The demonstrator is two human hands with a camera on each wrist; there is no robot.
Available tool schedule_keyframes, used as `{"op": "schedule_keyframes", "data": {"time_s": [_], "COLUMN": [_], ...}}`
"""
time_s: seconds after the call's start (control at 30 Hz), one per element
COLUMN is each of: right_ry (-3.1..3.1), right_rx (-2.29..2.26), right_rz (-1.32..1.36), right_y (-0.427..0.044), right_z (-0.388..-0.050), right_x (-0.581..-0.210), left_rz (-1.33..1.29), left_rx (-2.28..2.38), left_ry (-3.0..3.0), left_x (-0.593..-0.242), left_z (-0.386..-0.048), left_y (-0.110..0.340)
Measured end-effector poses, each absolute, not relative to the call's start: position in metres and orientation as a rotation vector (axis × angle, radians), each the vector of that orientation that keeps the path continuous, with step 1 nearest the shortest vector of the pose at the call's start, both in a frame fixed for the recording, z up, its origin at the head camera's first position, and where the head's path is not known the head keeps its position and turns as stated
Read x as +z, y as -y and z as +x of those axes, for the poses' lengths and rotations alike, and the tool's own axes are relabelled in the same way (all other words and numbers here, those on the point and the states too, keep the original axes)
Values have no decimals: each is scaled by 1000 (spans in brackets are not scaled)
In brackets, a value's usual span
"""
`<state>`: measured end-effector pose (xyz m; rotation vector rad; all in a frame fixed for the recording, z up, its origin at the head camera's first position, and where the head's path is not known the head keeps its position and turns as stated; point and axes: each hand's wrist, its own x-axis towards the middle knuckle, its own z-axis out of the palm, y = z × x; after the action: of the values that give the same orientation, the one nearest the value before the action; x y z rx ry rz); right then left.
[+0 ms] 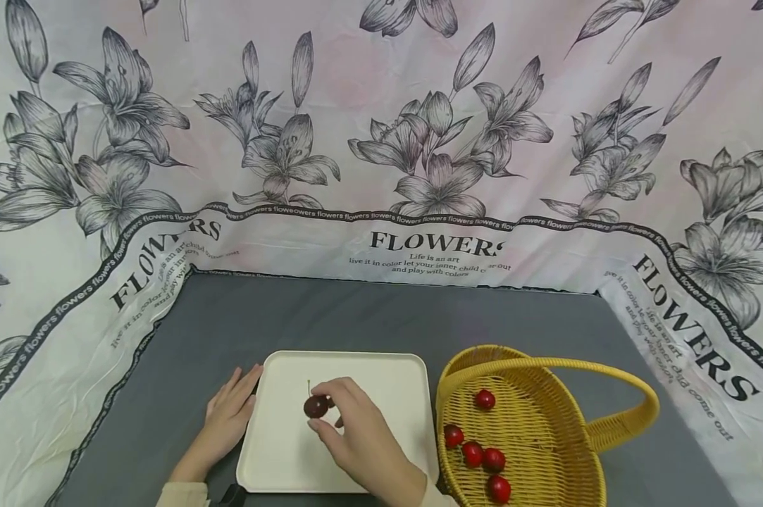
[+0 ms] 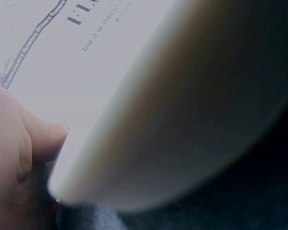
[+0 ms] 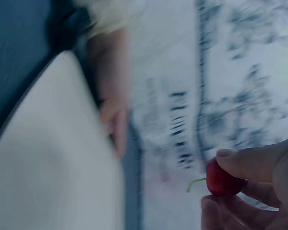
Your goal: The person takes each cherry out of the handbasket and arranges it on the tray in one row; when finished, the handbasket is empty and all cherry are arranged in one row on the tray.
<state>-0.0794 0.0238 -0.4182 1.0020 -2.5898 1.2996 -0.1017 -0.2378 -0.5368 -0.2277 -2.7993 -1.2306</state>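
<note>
My right hand (image 1: 368, 436) pinches a dark red cherry (image 1: 315, 406) between thumb and fingertips over the white tray (image 1: 280, 465). In the right wrist view the cherry (image 3: 223, 179) shows its green stem pointing away from the hand. My left hand (image 1: 225, 415) lies at the tray's left edge with its fingers fairly straight, touching the rim. In the left wrist view the tray's blurred side (image 2: 182, 120) fills much of the picture, with part of the left hand (image 2: 19, 148) beside it.
To the tray's right stands a yellow woven basket (image 1: 546, 451) with a tall arched handle (image 1: 635, 401). Several red cherries (image 1: 485, 399) lie in its left part. A grey cloth (image 1: 356, 310) covers the table; flower-printed fabric (image 1: 438, 176) hangs behind.
</note>
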Motion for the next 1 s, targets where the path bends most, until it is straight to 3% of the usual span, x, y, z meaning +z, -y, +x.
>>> {"op": "schedule_keyframes", "data": {"time_s": [0.43,1.0], "right_ry": [2799,2848], "right_rx": [1086,827], "right_rz": [791,864], "right_y": [41,56], "right_z": [-148,-159], "right_x": [-494,-512], "left_rz": [-140,-166], "left_rx": [-1216,-1209], "left_ry": [2820,2777], "left_x": [-536,-537], "left_z": [-106,-103], "left_y": [234,233]}}
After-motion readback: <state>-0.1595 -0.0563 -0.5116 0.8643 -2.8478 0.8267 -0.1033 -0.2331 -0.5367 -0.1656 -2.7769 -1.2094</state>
